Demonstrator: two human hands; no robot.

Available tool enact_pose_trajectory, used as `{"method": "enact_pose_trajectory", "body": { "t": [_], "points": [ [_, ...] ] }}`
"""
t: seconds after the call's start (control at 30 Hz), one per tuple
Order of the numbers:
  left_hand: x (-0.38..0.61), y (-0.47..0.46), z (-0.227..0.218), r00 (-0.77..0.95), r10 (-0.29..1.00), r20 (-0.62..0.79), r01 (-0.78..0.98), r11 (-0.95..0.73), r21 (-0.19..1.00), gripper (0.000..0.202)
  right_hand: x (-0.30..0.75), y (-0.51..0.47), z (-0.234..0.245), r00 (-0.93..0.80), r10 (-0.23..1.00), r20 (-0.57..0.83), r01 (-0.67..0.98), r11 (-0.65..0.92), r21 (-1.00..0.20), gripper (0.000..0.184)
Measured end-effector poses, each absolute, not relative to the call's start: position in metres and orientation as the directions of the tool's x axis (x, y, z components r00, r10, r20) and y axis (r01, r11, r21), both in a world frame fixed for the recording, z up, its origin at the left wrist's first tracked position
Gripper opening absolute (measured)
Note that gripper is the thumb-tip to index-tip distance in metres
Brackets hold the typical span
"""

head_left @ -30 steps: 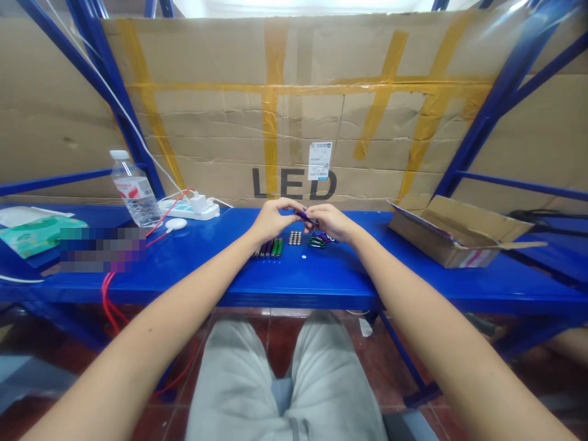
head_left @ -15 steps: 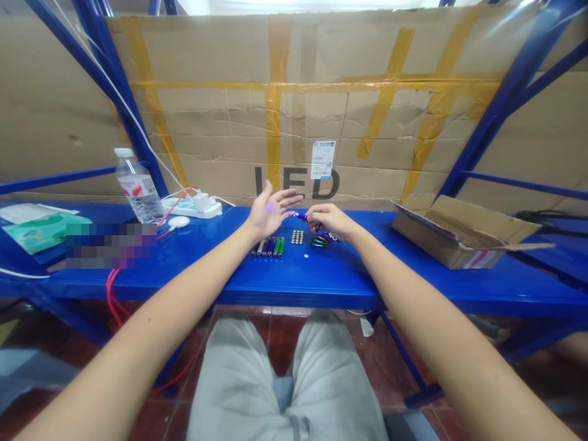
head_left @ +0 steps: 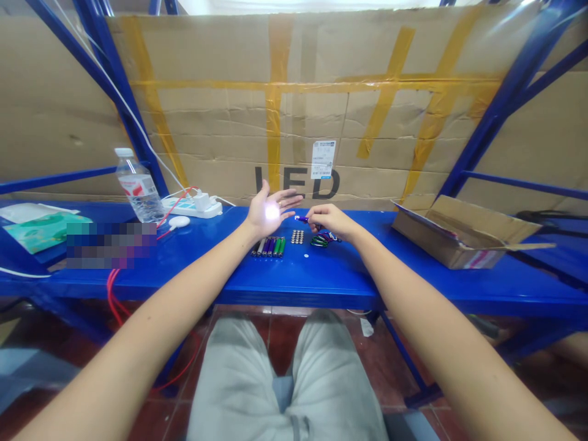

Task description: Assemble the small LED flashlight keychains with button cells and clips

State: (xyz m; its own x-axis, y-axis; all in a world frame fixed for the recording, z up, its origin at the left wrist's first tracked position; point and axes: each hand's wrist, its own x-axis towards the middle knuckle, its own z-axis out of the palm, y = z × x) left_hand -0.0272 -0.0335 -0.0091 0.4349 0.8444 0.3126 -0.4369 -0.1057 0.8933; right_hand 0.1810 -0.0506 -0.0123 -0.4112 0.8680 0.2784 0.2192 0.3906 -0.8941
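Observation:
My right hand (head_left: pixel 329 220) pinches a small purple flashlight (head_left: pixel 301 218) and points its lit end to the left. A bright white spot falls on the palm of my left hand (head_left: pixel 268 214), which is open with the fingers spread and holds nothing. Below that palm, a row of small silver, purple and green flashlights (head_left: pixel 269 247) lies on the blue table (head_left: pixel 294 288). Rows of silver button cells (head_left: pixel 297 237) sit to their right. Under my right hand is a pile of coloured clips or cords (head_left: pixel 324 239), too small to tell which. A tiny white disc (head_left: pixel 306 256) lies nearer me.
An open cardboard box (head_left: pixel 459 236) stands at the right. On the left are a water bottle (head_left: pixel 140 191), a white power strip (head_left: pixel 202 208) with cables, and a green tissue pack (head_left: pixel 50 229). A large cardboard sheet (head_left: pixel 229 135) rises behind the table.
The faint violet spot on my left palm has become a bright white one. Both hands have stayed nearly in place.

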Motion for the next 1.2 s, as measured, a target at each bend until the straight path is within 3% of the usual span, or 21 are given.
{"method": "enact_pose_trajectory", "body": {
  "t": [1.2],
  "points": [
    [-0.0308, -0.0323, -0.0095, 0.495, 0.819, 0.290, -0.374, -0.101, 0.922, 0.086, 0.1820, -0.0539, -0.0084, -0.374, 0.883, 0.285, 0.292, 0.404, -0.867, 0.007]
  ]
}}
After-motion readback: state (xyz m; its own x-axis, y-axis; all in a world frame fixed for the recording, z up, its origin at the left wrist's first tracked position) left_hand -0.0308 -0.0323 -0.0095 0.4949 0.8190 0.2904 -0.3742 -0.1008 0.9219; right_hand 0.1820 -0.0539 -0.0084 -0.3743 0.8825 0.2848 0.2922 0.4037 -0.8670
